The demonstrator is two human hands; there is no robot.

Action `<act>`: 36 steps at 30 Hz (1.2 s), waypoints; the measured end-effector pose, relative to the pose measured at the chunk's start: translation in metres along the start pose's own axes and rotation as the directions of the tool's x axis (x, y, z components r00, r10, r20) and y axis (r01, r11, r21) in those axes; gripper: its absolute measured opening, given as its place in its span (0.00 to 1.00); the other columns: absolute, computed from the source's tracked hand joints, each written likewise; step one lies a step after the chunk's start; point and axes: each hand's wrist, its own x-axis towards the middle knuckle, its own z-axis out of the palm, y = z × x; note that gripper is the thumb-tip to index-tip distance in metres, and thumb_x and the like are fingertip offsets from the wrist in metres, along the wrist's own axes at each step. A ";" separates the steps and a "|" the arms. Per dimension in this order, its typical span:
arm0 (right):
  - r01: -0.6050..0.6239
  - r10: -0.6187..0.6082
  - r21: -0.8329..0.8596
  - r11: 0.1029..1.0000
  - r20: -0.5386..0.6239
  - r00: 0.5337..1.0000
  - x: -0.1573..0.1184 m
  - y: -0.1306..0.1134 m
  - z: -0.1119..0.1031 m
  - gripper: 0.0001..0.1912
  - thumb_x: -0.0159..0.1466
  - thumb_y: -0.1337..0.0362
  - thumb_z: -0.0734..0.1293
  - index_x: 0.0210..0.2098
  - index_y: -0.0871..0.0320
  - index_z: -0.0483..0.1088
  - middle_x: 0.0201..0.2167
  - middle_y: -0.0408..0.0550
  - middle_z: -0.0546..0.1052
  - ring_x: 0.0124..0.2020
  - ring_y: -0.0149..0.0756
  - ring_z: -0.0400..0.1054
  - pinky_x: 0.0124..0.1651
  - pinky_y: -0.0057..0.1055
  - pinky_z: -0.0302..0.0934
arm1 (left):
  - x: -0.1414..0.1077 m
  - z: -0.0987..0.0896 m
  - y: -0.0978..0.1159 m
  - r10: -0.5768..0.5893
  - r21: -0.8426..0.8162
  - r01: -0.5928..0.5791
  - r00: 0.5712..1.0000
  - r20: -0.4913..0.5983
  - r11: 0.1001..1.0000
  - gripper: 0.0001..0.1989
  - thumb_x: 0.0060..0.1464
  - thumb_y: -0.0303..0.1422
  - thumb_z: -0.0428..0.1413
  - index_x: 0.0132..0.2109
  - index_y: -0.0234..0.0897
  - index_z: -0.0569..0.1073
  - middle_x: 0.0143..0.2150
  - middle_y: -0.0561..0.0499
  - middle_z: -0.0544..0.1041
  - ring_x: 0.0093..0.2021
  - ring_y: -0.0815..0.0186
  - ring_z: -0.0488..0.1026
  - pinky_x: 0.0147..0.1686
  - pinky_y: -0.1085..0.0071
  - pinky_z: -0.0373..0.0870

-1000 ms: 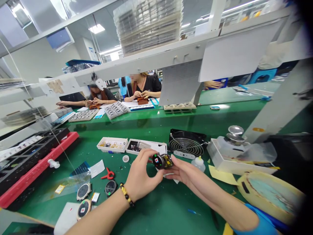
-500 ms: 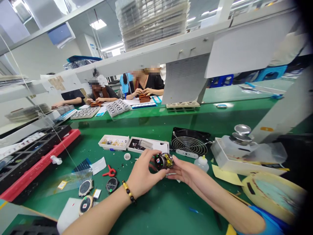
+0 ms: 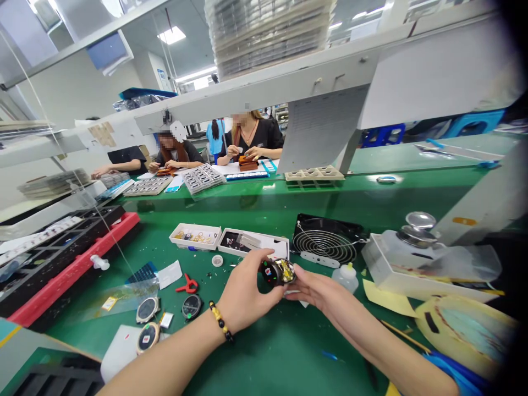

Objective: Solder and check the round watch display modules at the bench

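A worker's left hand (image 3: 247, 287) and right hand (image 3: 319, 291) clamp an opened round smartwatch (image 3: 278, 271) from either side, the grip held above a green bench (image 3: 268, 357). A wire-guarded fan (image 3: 325, 239) sits just beyond the grip; red snips (image 3: 187, 285) lie to its left.

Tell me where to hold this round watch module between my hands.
Best to pinch the dark round end of the watch module with your left hand, coming from the left. Its smooth curved edge suits a grip, while the other end shows yellow-covered parts, so keep your right hand off those.
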 end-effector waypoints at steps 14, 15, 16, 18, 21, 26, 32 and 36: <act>0.053 -0.055 -0.151 0.987 -0.008 0.998 -0.001 -0.007 0.010 0.39 0.56 0.31 0.75 0.47 0.61 0.82 0.38 0.55 0.82 0.44 0.52 0.77 0.56 0.49 0.71 | 0.000 -0.001 0.004 0.048 0.094 -0.047 0.999 -0.008 0.994 0.22 0.54 0.35 0.70 0.55 0.43 0.75 0.48 0.49 0.79 0.46 0.59 0.77 0.41 0.66 0.75; 0.059 -0.061 -0.162 0.985 -0.008 0.998 -0.001 -0.007 0.010 0.40 0.56 0.31 0.74 0.48 0.61 0.82 0.38 0.55 0.82 0.44 0.52 0.77 0.55 0.49 0.71 | 0.000 -0.002 0.004 0.049 0.105 -0.048 0.999 -0.010 0.993 0.22 0.54 0.35 0.70 0.54 0.43 0.75 0.47 0.49 0.79 0.45 0.59 0.77 0.41 0.67 0.75; 0.071 -0.073 -0.177 0.982 -0.010 0.997 -0.002 -0.006 0.010 0.40 0.57 0.31 0.74 0.49 0.60 0.82 0.40 0.55 0.82 0.44 0.52 0.76 0.56 0.49 0.71 | 0.000 -0.002 0.004 0.049 0.117 -0.048 0.999 -0.012 0.992 0.23 0.53 0.35 0.71 0.54 0.43 0.75 0.46 0.49 0.79 0.44 0.59 0.77 0.40 0.67 0.74; 0.113 -0.122 -0.220 0.969 -0.028 0.992 -0.002 -0.005 0.010 0.39 0.59 0.31 0.72 0.51 0.59 0.82 0.42 0.54 0.82 0.45 0.51 0.76 0.57 0.48 0.70 | 0.000 -0.002 0.003 0.050 0.138 -0.047 0.999 -0.014 0.989 0.23 0.52 0.36 0.72 0.53 0.42 0.76 0.45 0.49 0.79 0.42 0.60 0.77 0.39 0.67 0.74; 0.176 -0.196 -0.306 0.936 -0.035 0.980 -0.005 -0.006 0.009 0.38 0.63 0.31 0.68 0.52 0.58 0.81 0.43 0.53 0.82 0.45 0.51 0.76 0.59 0.48 0.68 | 0.001 -0.004 0.003 0.057 0.162 -0.054 0.998 -0.018 0.985 0.22 0.53 0.37 0.72 0.53 0.42 0.76 0.45 0.49 0.79 0.44 0.59 0.77 0.41 0.67 0.75; 0.281 -0.335 -0.493 0.823 -0.021 0.942 -0.008 -0.015 0.006 0.35 0.70 0.33 0.61 0.54 0.56 0.79 0.51 0.53 0.81 0.54 0.53 0.73 0.64 0.50 0.63 | 0.001 -0.007 0.004 0.116 0.156 -0.118 0.993 0.024 0.981 0.24 0.52 0.38 0.72 0.55 0.43 0.76 0.47 0.49 0.79 0.47 0.58 0.79 0.48 0.64 0.76; 0.312 -0.394 -0.613 0.725 0.002 0.919 -0.011 -0.026 0.022 0.34 0.74 0.38 0.56 0.53 0.59 0.78 0.44 0.53 0.83 0.48 0.47 0.76 0.60 0.44 0.67 | -0.008 -0.009 0.008 0.282 0.050 -0.308 0.915 0.289 0.950 0.25 0.51 0.43 0.72 0.53 0.42 0.77 0.52 0.47 0.80 0.52 0.56 0.78 0.54 0.63 0.75; 0.302 -0.428 -0.731 0.612 0.015 0.904 -0.030 -0.032 0.038 0.30 0.77 0.44 0.53 0.52 0.58 0.78 0.45 0.52 0.83 0.49 0.45 0.77 0.56 0.42 0.69 | -0.016 -0.005 0.006 0.329 0.050 -0.425 0.765 0.554 0.904 0.25 0.49 0.49 0.72 0.49 0.42 0.79 0.46 0.49 0.81 0.46 0.57 0.79 0.47 0.67 0.74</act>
